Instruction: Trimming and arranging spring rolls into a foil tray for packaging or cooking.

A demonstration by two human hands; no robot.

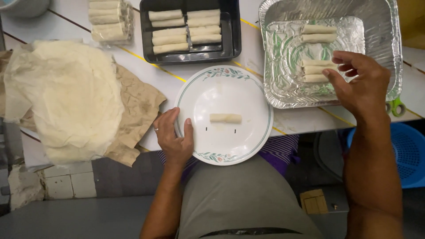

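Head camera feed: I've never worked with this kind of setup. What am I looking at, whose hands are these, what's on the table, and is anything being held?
This single view comes from a camera on the person's head, looking down. No machine: two bare hands. The left hand grips the rim of a white plate holding one rolled wrapper. The right hand hovers open over a foil tray of rolls, holding nothing. A black tray holds more rolls; a stack of thin wrappers lies on brown paper.
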